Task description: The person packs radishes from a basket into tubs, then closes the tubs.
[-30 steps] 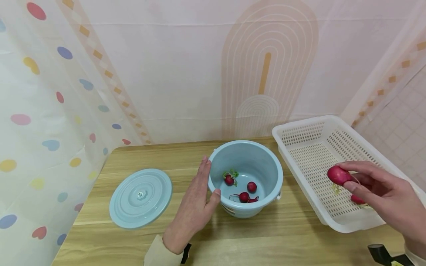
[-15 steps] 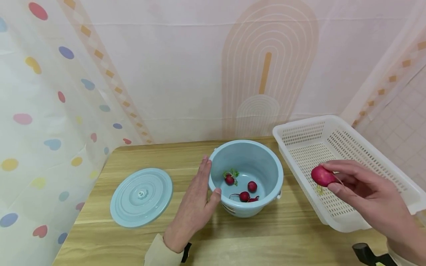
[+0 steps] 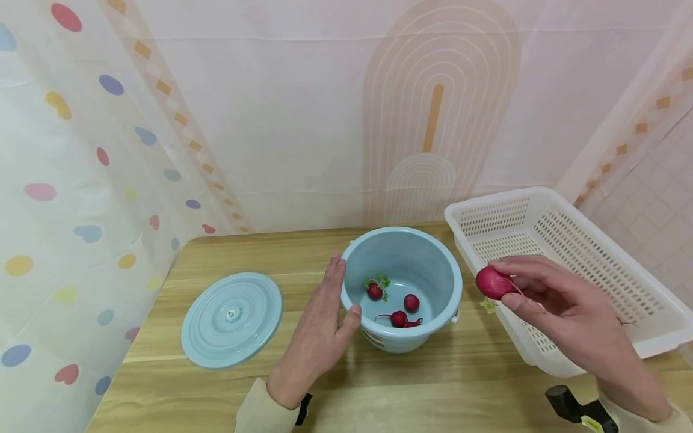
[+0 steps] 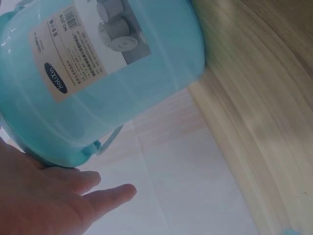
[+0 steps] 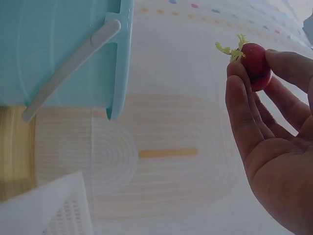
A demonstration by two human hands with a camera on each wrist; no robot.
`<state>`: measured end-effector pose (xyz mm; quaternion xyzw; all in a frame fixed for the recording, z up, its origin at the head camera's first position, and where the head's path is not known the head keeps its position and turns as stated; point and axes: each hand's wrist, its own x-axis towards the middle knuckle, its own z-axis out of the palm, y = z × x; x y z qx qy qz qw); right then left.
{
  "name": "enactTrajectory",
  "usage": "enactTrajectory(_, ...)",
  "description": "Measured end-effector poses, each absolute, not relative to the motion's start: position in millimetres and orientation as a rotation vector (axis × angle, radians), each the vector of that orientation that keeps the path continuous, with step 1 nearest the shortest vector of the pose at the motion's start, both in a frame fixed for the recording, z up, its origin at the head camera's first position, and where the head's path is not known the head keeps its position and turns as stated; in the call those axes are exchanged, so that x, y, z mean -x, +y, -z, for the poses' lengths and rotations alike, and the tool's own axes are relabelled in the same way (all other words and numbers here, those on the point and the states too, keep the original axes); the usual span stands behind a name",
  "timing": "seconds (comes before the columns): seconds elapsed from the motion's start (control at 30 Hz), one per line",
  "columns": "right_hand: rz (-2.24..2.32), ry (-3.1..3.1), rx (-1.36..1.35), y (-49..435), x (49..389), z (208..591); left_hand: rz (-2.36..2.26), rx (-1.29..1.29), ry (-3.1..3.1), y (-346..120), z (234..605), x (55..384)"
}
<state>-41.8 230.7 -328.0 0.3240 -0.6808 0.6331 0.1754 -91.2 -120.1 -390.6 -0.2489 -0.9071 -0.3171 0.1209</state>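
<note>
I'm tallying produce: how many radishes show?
4 clearly: three radishes in the bucket, one in the right hand. A red bit by the rim may be another; that hand may hide more in the basket.

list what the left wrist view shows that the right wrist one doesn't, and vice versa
Left wrist only: the left hand, at the rim of the light blue bucket, and the bucket's printed label. Right wrist only: the right hand pinching a red radish, and part of the white slotted basket. Both: that bucket, the wooden tabletop and the patterned backdrop.
</note>
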Motion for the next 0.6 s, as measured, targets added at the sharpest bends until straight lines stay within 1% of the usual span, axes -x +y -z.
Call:
enactTrajectory(0.4, -1.805, -2.005, -0.901, 215.6, 49.0, 327.8, 0.920, 0.726, -2.669, -120.0, 389.5, 90.1)
enactTrajectory(0.6, -1.723, -2.095, -0.890, 203.6, 55.1, 329.5, 0.896, 0.728, -2.669, -120.4, 389.3, 91.0)
